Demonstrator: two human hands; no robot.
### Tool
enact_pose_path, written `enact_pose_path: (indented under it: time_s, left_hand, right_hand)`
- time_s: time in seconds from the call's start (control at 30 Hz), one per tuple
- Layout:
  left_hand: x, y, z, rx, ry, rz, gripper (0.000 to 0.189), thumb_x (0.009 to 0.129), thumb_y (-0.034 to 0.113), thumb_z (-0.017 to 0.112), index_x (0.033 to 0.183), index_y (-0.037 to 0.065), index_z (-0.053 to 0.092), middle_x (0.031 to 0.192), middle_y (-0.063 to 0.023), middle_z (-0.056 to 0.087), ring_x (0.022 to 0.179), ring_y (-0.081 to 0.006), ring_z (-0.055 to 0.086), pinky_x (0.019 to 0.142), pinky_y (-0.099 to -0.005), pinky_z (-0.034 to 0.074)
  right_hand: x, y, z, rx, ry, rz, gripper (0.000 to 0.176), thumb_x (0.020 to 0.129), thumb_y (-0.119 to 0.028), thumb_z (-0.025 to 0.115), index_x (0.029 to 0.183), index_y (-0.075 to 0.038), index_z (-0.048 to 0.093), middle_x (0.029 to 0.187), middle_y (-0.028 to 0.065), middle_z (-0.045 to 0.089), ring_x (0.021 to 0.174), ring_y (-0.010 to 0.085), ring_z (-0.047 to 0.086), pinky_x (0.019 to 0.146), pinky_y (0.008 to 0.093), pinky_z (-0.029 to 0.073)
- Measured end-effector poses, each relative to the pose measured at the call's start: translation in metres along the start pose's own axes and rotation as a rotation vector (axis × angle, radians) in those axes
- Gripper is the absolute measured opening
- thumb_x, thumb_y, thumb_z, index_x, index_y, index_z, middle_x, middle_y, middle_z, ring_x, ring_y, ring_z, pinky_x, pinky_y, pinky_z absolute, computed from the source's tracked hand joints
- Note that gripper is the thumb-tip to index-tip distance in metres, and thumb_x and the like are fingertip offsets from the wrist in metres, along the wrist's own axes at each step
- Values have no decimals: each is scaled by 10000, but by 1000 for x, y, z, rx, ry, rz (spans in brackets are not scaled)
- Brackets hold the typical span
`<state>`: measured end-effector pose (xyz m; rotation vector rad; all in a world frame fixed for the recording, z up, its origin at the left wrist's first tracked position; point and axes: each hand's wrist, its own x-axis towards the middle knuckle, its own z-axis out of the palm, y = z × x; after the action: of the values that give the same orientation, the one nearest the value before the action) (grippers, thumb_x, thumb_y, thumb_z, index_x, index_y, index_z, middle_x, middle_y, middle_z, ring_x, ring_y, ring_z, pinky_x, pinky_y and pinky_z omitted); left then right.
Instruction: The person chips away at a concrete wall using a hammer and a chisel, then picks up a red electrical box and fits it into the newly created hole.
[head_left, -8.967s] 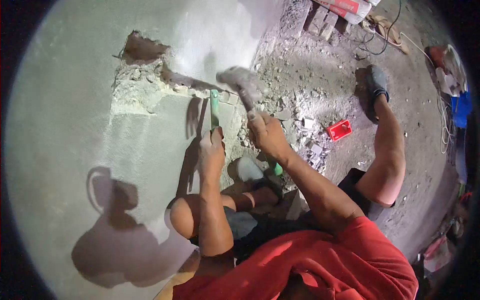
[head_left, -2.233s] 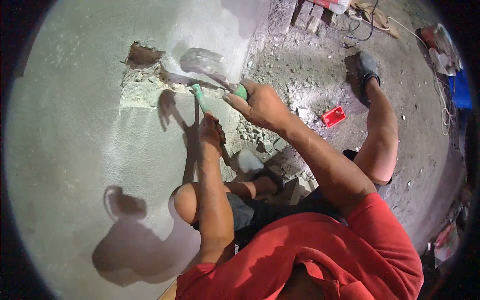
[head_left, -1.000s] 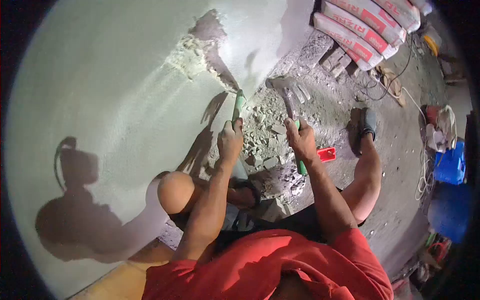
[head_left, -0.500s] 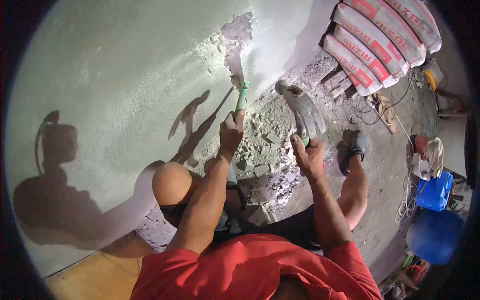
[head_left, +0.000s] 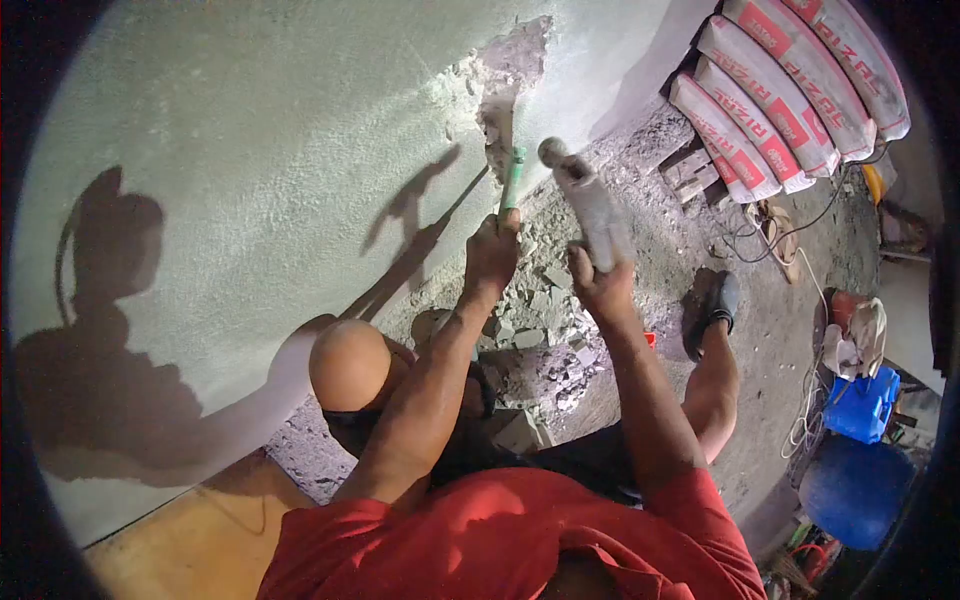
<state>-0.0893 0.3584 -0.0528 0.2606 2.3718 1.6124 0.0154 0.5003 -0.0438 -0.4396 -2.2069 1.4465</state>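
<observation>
the left hand (head_left: 492,255) is clenching a green chisel (head_left: 514,178) by the near end of a gouge (head_left: 497,115) in the wall (head_left: 250,120); i can't tell if it's touching. the right hand (head_left: 606,292) is gripping a hammer (head_left: 592,205), its head staying clear of the chisel. rubble (head_left: 528,338) is lying below.

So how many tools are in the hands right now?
2: the green tool in the left hand, near the wall's broken groove, and the hammer in the right hand. No third shows.
</observation>
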Motion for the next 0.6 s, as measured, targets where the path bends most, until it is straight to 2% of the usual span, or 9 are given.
enact_pose_path:
  time_s: [0.03, 0.07, 0.17, 0.23, 0.37, 0.43, 0.5, 0.57, 0.6]
  left_hand:
    - [-1, -1, -1, 58, -6, 37, 458, 998, 411, 514, 900, -30, 592, 683, -178, 619, 608, -332, 620, 576, -426, 475]
    - [-2, -1, 0, 55, -5, 38, 458, 998, 411, 514, 900, -30, 592, 683, -178, 619, 608, -332, 620, 576, -426, 475]
    - [7, -21, 5, 54, 6, 35, 348, 992, 313, 555, 900, -20, 596, 683, -207, 594, 657, -363, 623, 546, -444, 456]
    - [17, -36, 10, -19, -14, -36, 441, 1014, 377, 485, 907, -33, 605, 722, -219, 608, 709, -398, 619, 603, -469, 453]
    - [14, -35, 11, -59, -15, -80, 492, 1016, 415, 460, 955, -45, 625, 734, -233, 622, 700, -416, 610, 598, -470, 441]
    - [10, -33, 9, -49, -2, -52, 512, 1009, 435, 467, 968, -49, 629, 725, -231, 623, 680, -412, 607, 584, -459, 437]
    - [9, -39, 9, -45, 63, 77, 580, 982, 495, 498, 959, -69, 627, 669, -200, 607, 626, -365, 607, 540, -432, 420]
    - [29, -48, 13, 93, 152, 425, 397, 983, 458, 530, 831, 93, 566, 643, 0, 500, 590, -143, 513, 548, -301, 410]
    - [28, -51, 14, -182, 53, 70, 438, 981, 467, 524, 816, 63, 561, 596, -17, 493, 508, -150, 497, 478, -317, 381]
  right_hand:
    - [9, 4, 5, -241, 1, -41, 330, 906, -297, 661, 980, 23, 630, 788, 260, 661, 744, 364, 688, 660, 393, 520]
    - [18, 8, 10, -323, -123, 216, 392, 911, -363, 646, 920, 27, 614, 782, 298, 636, 785, 452, 658, 666, 433, 516]
    - [20, 1, 0, -306, -75, 234, 445, 919, -412, 623, 906, 33, 608, 754, 286, 637, 750, 431, 671, 647, 431, 510]
    - [14, -9, -5, -223, -70, 254, 376, 916, -344, 647, 909, 30, 613, 733, 254, 651, 714, 385, 688, 621, 407, 515]
    - [5, -22, 2, 347, 176, -10, 195, 885, -160, 676, 952, 16, 624, 737, 185, 677, 693, 288, 700, 598, 359, 526]
    - [9, -4, 1, -195, -8, -356, 262, 887, -233, 682, 962, 9, 618, 738, 192, 677, 693, 337, 696, 623, 394, 537]
    - [27, 13, 10, -451, -177, 140, 441, 873, -433, 687, 917, 0, 614, 786, 239, 667, 744, 429, 668, 652, 471, 527]
    - [27, -7, 7, -491, -156, 163, 425, 873, -419, 698, 912, -4, 616, 786, 233, 663, 741, 406, 676, 638, 447, 522]
    - [25, -16, 6, -494, -168, 168, 425, 873, -419, 698, 912, -4, 616, 786, 233, 663, 741, 406, 676, 638, 447, 522]
